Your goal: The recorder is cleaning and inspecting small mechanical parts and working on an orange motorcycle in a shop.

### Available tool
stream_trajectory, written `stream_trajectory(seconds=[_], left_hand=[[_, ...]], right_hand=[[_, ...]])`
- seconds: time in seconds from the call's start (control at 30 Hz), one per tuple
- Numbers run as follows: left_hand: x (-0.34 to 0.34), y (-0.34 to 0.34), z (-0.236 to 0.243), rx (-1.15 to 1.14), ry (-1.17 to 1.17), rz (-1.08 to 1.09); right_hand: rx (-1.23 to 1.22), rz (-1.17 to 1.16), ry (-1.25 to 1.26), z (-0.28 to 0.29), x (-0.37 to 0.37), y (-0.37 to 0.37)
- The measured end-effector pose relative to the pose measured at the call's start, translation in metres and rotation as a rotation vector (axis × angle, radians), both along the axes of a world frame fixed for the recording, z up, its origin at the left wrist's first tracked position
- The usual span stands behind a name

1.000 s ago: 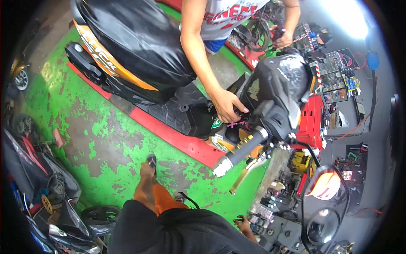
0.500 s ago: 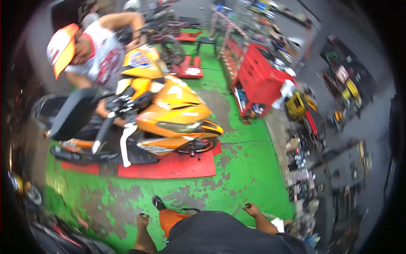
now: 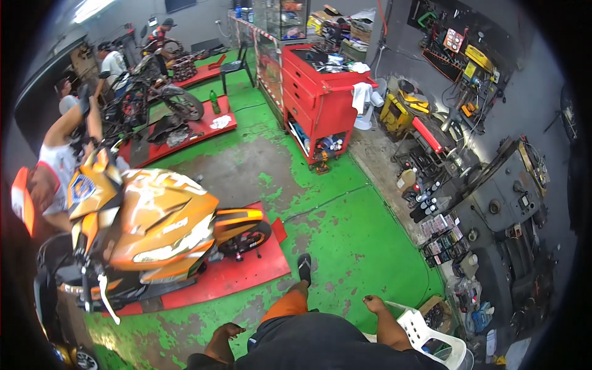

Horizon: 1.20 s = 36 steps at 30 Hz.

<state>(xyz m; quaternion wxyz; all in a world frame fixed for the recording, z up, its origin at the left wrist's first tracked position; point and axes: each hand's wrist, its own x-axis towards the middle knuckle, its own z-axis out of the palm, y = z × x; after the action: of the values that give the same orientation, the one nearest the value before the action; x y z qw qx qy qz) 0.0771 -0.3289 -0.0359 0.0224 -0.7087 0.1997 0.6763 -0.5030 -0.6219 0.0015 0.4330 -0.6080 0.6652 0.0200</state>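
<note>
My left hand [image 3: 232,330] hangs low by my black shorts, its fingers loosely apart and holding nothing visible. My right hand [image 3: 374,303] is out to the right near a white plastic chair [image 3: 418,328], fingers curled; whatever is in them, if anything, is too small to make out. Ahead on the left, an orange scooter [image 3: 163,222] stands on a low red lift [image 3: 253,274], its bare brake lever [image 3: 108,299] toward me. A co-worker in a white sleeveless shirt and orange cap [image 3: 49,179] leans over its handlebar, arms raised. My sandalled foot [image 3: 303,268] is on the green floor.
A red tool cart [image 3: 311,105] with a white rag stands back centre, beside a glass display case [image 3: 262,52] and black chair [image 3: 235,69]. Other co-workers [image 3: 114,65] are at motorbikes on lifts [image 3: 222,123]. Along the right wall are tools, a yellow machine [image 3: 398,108], bottles and parts.
My view has swung up and to the right from over the scooter's handlebar, so the scooter now sits lower left and the cart shows. My hands have come into fuller view.
</note>
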Motion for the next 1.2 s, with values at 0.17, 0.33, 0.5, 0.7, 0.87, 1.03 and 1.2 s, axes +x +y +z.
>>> stream_trajectory(seconds=[0.17,0.33,0.5,0.7,0.87,1.03,1.2], left_hand=[[0.003,-0.194,-0.018,0.005,0.03,-0.268],[-0.008,-0.419,0.012,-0.83,-0.234,-0.188],[-0.014,-0.595,0.2,-0.844,-0.214,-0.181],[0.023,-0.615,0.167,-0.815,-0.351,-0.063],[0.027,-0.555,0.115,-0.578,-0.469,0.173],[-0.078,-0.467,0.073,-0.298,-0.682,0.73],[-0.153,-0.529,0.113,-0.064,-0.323,1.318]], right_hand=[[0.008,-0.124,0.042,0.019,-0.012,-0.081],[0.118,-0.14,0.095,0.029,-0.013,-0.182],[-0.246,-0.296,-0.208,0.078,0.064,-0.358],[-0.553,0.031,-0.533,0.205,0.205,-0.641],[-1.041,0.315,-0.336,0.333,0.301,-0.848],[-1.264,0.699,0.015,0.385,0.39,-1.049],[-1.435,1.115,0.243,0.394,0.435,-1.145]])
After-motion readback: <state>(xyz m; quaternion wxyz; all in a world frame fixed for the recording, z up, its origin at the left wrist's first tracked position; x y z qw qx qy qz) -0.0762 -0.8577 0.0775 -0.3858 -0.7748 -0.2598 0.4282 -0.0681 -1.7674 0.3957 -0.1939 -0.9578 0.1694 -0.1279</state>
